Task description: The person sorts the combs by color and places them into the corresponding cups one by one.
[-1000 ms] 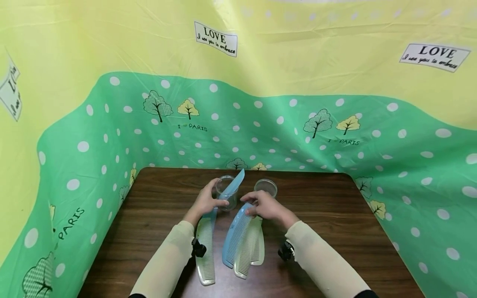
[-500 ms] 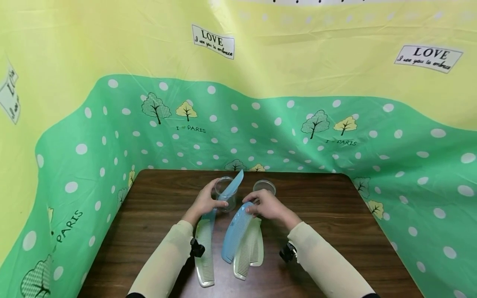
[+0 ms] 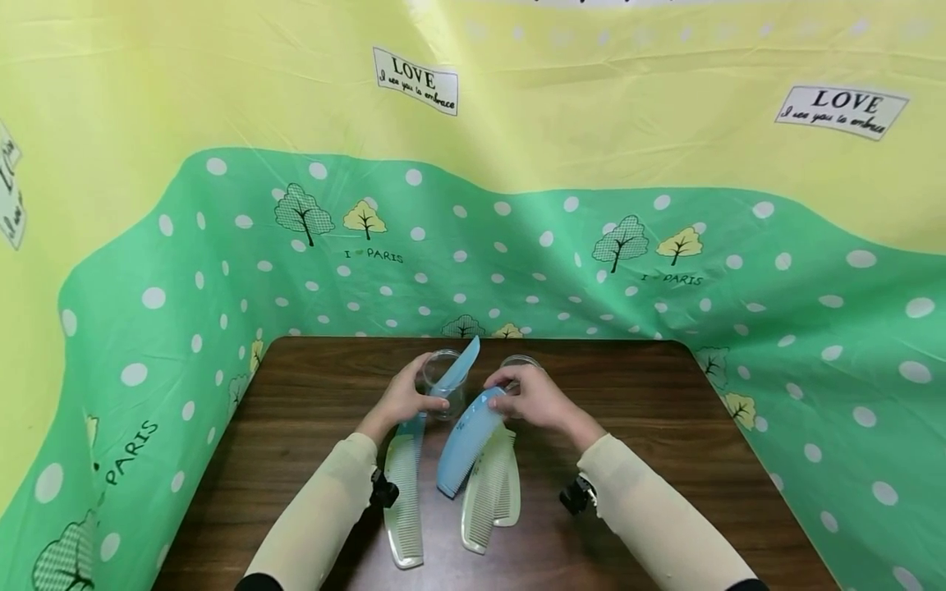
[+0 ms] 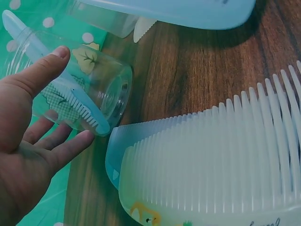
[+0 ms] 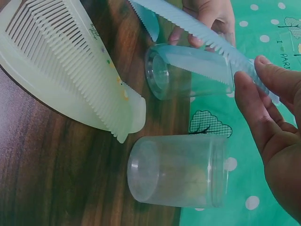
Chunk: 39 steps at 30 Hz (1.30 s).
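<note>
Head view: left hand [image 3: 401, 400] grips a cup [image 3: 456, 402], one comb [image 3: 458, 368] inside. Right hand [image 3: 539, 400] pinches another comb [image 3: 467, 447] (four others [image 3: 484, 501] remain outside).

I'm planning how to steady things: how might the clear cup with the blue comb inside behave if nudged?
The clear cup may tip fairly easily, since the blue comb inside leans out past its rim. If toppled, its round wall would probably let it roll. Its smooth, shiny surface could also feel slippery.
</note>
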Each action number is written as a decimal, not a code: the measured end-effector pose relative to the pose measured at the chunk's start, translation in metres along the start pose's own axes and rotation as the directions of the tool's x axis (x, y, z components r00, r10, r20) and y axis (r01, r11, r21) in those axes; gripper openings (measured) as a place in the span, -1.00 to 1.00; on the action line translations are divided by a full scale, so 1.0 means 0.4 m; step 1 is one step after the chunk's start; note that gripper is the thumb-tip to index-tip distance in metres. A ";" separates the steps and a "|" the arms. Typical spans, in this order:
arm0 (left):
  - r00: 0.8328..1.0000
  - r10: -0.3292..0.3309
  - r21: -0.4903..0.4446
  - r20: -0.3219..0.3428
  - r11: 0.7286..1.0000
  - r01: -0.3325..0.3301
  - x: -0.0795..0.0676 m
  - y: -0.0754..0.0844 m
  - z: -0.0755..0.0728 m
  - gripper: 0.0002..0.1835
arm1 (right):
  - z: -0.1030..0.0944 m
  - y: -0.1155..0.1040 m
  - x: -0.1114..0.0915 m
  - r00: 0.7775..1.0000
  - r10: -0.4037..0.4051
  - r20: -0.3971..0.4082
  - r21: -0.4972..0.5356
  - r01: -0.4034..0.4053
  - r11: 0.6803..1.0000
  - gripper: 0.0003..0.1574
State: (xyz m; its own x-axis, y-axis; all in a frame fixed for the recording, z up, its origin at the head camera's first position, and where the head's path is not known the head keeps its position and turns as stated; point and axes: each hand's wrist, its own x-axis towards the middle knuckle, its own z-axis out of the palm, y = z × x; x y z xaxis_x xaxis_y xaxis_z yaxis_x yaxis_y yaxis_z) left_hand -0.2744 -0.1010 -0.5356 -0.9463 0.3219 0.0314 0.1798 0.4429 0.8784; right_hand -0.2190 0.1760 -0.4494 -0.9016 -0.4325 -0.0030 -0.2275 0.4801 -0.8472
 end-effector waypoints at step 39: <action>0.999 -0.040 0.027 0.027 0.999 0.040 -0.006 0.004 0.001 -0.07 | -0.094 -0.101 -0.013 0.960 -0.040 -0.276 0.212 0.102 0.972 -0.77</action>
State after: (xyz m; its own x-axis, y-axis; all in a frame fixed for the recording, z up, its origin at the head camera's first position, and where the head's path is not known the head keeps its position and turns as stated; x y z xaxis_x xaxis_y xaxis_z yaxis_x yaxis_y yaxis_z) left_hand -0.2718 -0.1005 -0.5343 -0.9452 0.3261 -0.0169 0.1493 0.4775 0.8658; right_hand -0.2191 0.1875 -0.3951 -0.9583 -0.2236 0.1782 -0.2350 0.2611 -0.9363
